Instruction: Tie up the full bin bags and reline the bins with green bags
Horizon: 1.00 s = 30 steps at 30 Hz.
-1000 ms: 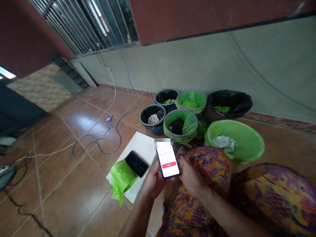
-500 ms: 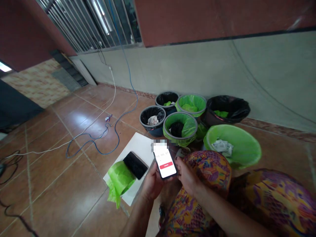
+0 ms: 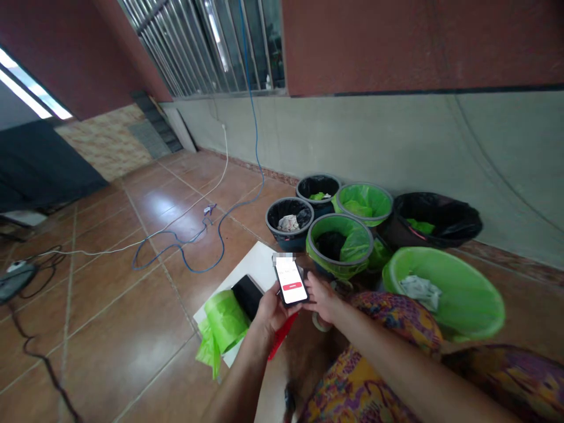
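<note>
A smartphone [image 3: 291, 283] with a bright white screen and a red button is held between my two hands. My left hand [image 3: 271, 308] grips its left side and lower edge. My right hand [image 3: 321, 295] closes on its right edge. Just left of my left hand, a second, dark-screened phone [image 3: 247, 295] lies on a white board [image 3: 259, 258]. Beside it is a roll of green plastic bags [image 3: 227, 319] with a loose end hanging over the board's edge. Something red [image 3: 281, 339] shows partly under my left hand.
Several lined bins stand by the wall, among them a black-lined bin [image 3: 289, 222], a green-lined bin [image 3: 339, 245] and a wide green-lined basket [image 3: 458, 299] holding crumpled paper. A blue cable [image 3: 220, 235] and a white cable [image 3: 176, 205] trail over the tiled floor [image 3: 132, 329].
The view has shifted, so the bins sit farther right and lower. Both hands still hold the phone, and a red thing now shows beneath the left hand.
</note>
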### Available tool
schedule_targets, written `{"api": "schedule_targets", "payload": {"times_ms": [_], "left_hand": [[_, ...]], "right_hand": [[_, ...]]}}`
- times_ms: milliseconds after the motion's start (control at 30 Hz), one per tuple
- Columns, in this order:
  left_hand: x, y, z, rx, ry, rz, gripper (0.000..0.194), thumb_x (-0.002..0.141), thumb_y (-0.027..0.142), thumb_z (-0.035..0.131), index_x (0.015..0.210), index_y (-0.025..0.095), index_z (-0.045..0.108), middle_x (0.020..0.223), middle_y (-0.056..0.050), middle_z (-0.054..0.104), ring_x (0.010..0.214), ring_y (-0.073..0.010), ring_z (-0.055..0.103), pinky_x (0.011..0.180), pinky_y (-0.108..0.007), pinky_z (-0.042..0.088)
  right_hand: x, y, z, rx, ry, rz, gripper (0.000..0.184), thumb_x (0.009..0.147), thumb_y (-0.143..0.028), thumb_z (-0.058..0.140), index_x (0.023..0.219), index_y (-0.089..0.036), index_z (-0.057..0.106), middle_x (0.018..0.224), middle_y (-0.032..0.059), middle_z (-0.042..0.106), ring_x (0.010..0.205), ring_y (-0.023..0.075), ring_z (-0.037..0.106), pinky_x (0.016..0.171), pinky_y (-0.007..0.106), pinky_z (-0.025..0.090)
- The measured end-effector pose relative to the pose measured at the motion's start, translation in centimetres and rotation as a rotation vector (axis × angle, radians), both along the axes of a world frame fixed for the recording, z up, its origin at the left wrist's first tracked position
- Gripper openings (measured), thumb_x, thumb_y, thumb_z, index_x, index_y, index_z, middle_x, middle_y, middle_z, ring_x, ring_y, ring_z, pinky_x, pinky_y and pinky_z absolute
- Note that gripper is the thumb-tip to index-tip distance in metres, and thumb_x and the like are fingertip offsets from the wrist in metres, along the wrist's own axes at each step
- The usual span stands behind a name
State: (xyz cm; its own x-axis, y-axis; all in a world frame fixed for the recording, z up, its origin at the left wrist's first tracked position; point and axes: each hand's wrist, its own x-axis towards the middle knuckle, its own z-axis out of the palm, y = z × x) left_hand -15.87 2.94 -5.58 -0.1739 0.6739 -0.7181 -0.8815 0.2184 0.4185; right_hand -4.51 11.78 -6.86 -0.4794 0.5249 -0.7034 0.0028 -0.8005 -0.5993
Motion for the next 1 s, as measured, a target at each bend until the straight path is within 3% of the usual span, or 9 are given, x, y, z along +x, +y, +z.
{"api": "schedule_targets", "payload": {"times_ms": [133, 333, 567, 700, 867, 1000], "left_hand": [[-1.5, 1.0, -0.4, -0.015, 0.018, -0.002, 0.04, 0.094, 0.032, 0.053, 0.129, 0.012, 0.056, 0.089, -0.011, 0.073, 0.076, -0.0227, 0.071, 0.061, -0.033, 0.06], [-3.0, 1.5, -1.7, -0.039, 0.021, -0.041, 0.04, 0.093, 0.031, 0.054, 0.129, 0.012, 0.056, 0.092, -0.012, 0.073, 0.078, -0.0232, 0.071, 0.061, -0.033, 0.06], [-3.8, 1.7, -2.5, -0.042, 0.035, -0.063, 0.044, 0.095, 0.033, 0.051, 0.133, 0.012, 0.053, 0.092, -0.012, 0.072, 0.083, -0.0252, 0.07, 0.064, -0.033, 0.057], [-3.5, 1.2, -1.9, -0.088, 0.126, -0.024, 0.046, 0.098, 0.038, 0.042, 0.135, 0.012, 0.049, 0.092, -0.012, 0.071, 0.08, -0.0245, 0.069, 0.066, -0.035, 0.057], [-2.7, 0.2, -0.2, -0.174, 0.191, 0.039, 0.04, 0.099, 0.038, 0.038, 0.122, 0.01, 0.055, 0.091, -0.012, 0.068, 0.074, -0.021, 0.066, 0.064, -0.033, 0.054], [-1.5, -0.2, 1.2, -0.324, 0.298, 0.12, 0.034, 0.1, 0.036, 0.037, 0.117, 0.011, 0.055, 0.101, -0.012, 0.066, 0.075, -0.0169, 0.063, 0.065, -0.03, 0.051]], "right_hand": [[-1.7, 1.0, -0.3, -0.018, -0.09, 0.045, 0.037, 0.093, -0.053, 0.047, 0.095, -0.022, 0.068, 0.098, 0.0078, 0.073, 0.092, 0.0214, 0.064, 0.091, 0.049, 0.046], [-2.6, 1.8, -2.3, -0.035, -0.082, 0.058, 0.04, 0.092, -0.055, 0.046, 0.085, -0.022, 0.068, 0.089, 0.0074, 0.074, 0.087, 0.0206, 0.065, 0.091, 0.048, 0.045], [-3.0, 1.6, -2.0, -0.006, -0.07, 0.042, 0.04, 0.093, -0.054, 0.046, 0.09, -0.02, 0.066, 0.089, 0.0077, 0.074, 0.078, 0.019, 0.066, 0.086, 0.044, 0.049], [-3.0, 1.4, -2.3, -0.013, -0.091, 0.011, 0.04, 0.093, -0.053, 0.047, 0.094, -0.017, 0.066, 0.096, 0.0111, 0.073, 0.083, 0.0197, 0.066, 0.087, 0.043, 0.047], [-3.0, 1.2, -3.0, -0.003, -0.119, -0.054, 0.035, 0.09, -0.052, 0.053, 0.096, -0.019, 0.064, 0.106, 0.0115, 0.07, 0.094, 0.0205, 0.065, 0.09, 0.045, 0.046], [-3.1, 0.7, -2.7, 0.047, -0.169, -0.02, 0.038, 0.095, -0.048, 0.045, 0.111, -0.019, 0.062, 0.12, 0.0138, 0.067, 0.105, 0.0225, 0.064, 0.091, 0.043, 0.05]]}}
